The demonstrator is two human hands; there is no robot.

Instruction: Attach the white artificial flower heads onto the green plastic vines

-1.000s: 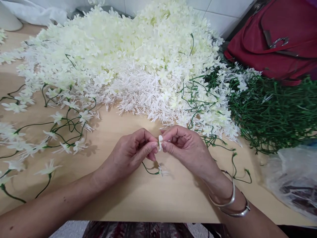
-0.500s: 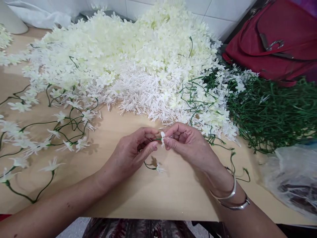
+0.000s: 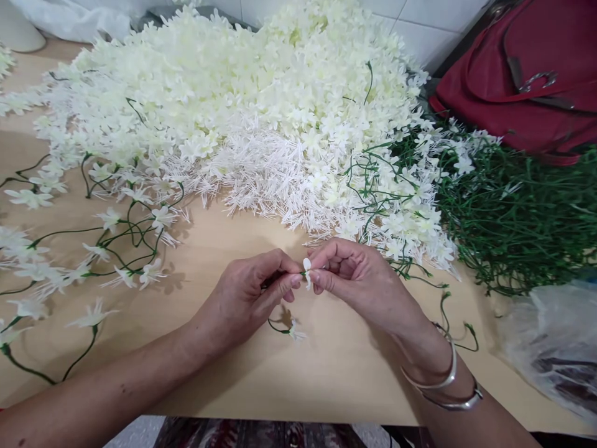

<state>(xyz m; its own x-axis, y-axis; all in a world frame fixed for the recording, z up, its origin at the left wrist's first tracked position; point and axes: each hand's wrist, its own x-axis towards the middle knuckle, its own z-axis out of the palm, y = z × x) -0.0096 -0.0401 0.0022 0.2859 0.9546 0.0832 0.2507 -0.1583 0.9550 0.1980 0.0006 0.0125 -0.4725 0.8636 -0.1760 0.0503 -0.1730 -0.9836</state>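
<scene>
My left hand (image 3: pixel 261 289) pinches a thin green artificial stem between thumb and forefinger, just left of a small white artificial flower (image 3: pixel 306 274). From the other side, my right hand (image 3: pixel 352 274) has its thumb and fingertips closed on that flower's centre. The petals stand upright in the narrow gap between both sets of fingertips. Below my left fingers hangs a curved green stem (image 3: pixel 278 328) tipped with another white flower (image 3: pixel 295 331); it seems to belong to the same held stem. Most of the stem is hidden inside my left hand.
A large heap of white artificial flowers (image 3: pixel 224 81) and white stamens (image 3: pixel 265 168) lies behind my hands. Flowers on stems (image 3: pixel 135 227) spread at left. Green stems (image 3: pixel 522 211) pile at right, near a red bag (image 3: pixel 517 81) and a clear plastic bag (image 3: pixel 555 342).
My left fingertips have closed in tight against the base of the flower, where the green stem showed between before. The view has shifted slightly.
</scene>
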